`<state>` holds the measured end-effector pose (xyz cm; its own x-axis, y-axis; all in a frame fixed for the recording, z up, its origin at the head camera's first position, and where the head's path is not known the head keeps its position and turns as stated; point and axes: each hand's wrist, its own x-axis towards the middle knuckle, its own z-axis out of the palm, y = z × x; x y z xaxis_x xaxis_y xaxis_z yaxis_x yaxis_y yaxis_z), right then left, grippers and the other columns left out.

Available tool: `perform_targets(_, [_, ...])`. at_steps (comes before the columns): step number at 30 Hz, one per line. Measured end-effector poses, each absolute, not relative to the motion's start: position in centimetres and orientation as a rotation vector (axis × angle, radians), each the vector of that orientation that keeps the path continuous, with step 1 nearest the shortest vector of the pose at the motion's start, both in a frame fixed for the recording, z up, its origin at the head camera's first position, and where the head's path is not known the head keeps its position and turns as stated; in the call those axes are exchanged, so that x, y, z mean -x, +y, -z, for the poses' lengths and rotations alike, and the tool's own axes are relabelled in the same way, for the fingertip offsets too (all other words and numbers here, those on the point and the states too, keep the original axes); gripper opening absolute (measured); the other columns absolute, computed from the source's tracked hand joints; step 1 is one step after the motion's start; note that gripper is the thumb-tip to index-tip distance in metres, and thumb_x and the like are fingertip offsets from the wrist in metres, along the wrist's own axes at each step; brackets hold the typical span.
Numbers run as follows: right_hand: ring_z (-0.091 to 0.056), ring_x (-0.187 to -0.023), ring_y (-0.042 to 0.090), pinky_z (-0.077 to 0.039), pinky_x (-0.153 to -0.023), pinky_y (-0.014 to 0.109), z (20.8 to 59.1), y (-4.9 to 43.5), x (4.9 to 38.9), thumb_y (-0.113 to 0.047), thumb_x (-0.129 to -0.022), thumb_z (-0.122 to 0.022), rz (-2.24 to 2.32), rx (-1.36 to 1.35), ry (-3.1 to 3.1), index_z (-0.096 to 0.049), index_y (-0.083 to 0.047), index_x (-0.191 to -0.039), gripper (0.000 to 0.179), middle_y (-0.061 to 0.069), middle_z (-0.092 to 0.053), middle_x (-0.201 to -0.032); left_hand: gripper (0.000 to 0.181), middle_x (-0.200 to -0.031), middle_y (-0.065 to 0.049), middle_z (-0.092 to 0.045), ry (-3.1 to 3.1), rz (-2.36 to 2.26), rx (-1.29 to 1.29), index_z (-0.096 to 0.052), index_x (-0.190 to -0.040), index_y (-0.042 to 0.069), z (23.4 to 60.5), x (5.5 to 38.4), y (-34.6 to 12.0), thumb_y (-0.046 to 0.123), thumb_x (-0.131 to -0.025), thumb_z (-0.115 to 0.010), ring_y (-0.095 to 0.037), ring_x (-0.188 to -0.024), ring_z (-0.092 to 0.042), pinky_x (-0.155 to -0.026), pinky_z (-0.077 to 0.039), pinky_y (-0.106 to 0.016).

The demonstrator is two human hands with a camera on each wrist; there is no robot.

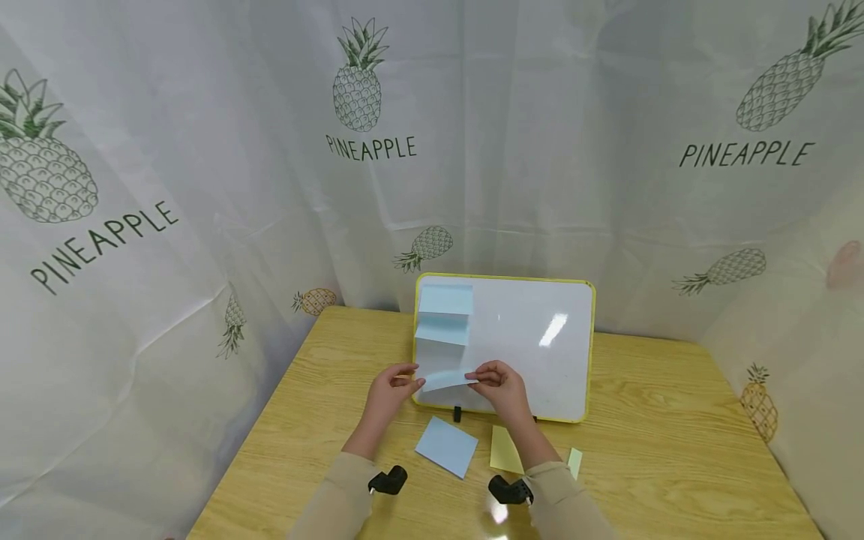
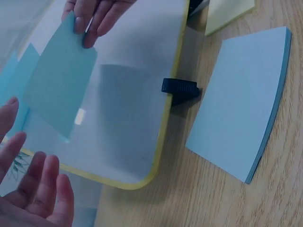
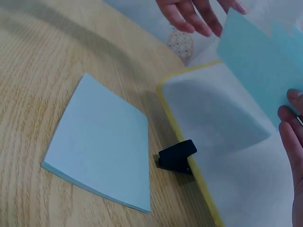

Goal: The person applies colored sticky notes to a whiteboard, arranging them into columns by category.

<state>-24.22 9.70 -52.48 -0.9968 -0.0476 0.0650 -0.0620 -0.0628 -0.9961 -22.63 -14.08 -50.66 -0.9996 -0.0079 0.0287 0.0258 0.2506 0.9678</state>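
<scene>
A loose light-blue sticky note [image 1: 447, 380] is held in front of the lower left of a yellow-framed whiteboard [image 1: 526, 345]. My right hand [image 1: 499, 386] pinches it at its right end between thumb and fingers. At the note's other end is my left hand [image 1: 394, 388], its thumb close to the edge and its fingers spread apart; in the left wrist view, these fingers [image 2: 40, 189] grip nothing. Two more blue notes, an upper note [image 1: 445, 299] and a lower note [image 1: 442, 330], are stuck on the board's left side, their bottom edges lifting.
A thick pad of blue notes [image 1: 447, 447] lies on the wooden table [image 1: 648, 442] before the board. Right of it are a yellow note pad [image 1: 505, 450], partly behind my right arm, and a pale green strip [image 1: 574, 463]. A black clip foot [image 1: 457, 414] supports the board's lower edge.
</scene>
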Motion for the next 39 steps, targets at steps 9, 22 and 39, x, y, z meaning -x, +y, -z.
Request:
perform_targets(9, [-0.063, -0.102, 0.035, -0.055, -0.08, 0.033, 53.0, 8.5, 23.7, 0.01, -0.076, -0.077, -2.414, -0.043, -1.968, -0.063, 0.007, -0.101, 0.029, 0.019, -0.069, -0.106, 0.036, -0.104, -0.012, -0.062, -2.374, 2.051, -0.091, -0.053, -0.116, 0.0, 50.2, 22.6, -13.7, 0.019, -0.091, -0.072, -0.037, -0.094, -0.064, -0.079, -0.051, -0.047])
perform_targets(22, [-0.063, -0.106, 0.026, -0.05, -0.088, 0.027, 54.7, 7.2, 23.7, 0.007, -0.077, -0.079, -2.377, -0.002, -1.938, -0.064, 0.006, -0.105, 0.032, 0.018, -0.067, -0.112, 0.025, -0.103, -0.013, -0.062, -2.446, 1.92, -0.036, -0.066, -0.113, -0.001, 51.3, 24.0, -13.2, -0.003, -0.088, -0.069, -0.026, -0.093, -0.061, -0.077, -0.053, -0.037])
perform_targets(39, [-0.062, -0.108, 0.03, -0.051, -0.086, 0.026, 55.3, 6.5, 24.7, 0.012, -0.079, -0.074, -2.334, 0.042, -1.961, -0.064, 0.007, -0.105, 0.028, 0.018, -0.067, -0.11, 0.028, -0.099, -0.012, -0.06, -2.48, 1.86, -0.075, -0.068, -0.115, 0.002, 51.9, 25.3, -13.0, -0.003, -0.087, -0.069, -0.024, -0.088, -0.059, -0.074, -0.053, -0.035])
